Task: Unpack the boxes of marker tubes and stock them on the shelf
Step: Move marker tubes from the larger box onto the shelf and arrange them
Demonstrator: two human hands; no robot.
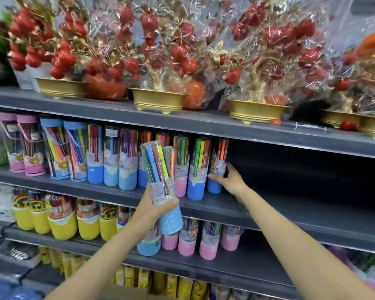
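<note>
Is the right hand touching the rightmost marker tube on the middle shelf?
Touching: the head view shows the right hand curled round the rightmost marker tube.

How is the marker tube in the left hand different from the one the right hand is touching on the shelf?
The tube in the left hand is tilted and lifted off the shelf; the tube at the right hand stands upright on the middle shelf. The left hand curls around its tube in a full grip; the right hand only holds its tube's side. The held tube's base looks paler blue. Both are clear tubes of coloured markers.
</note>
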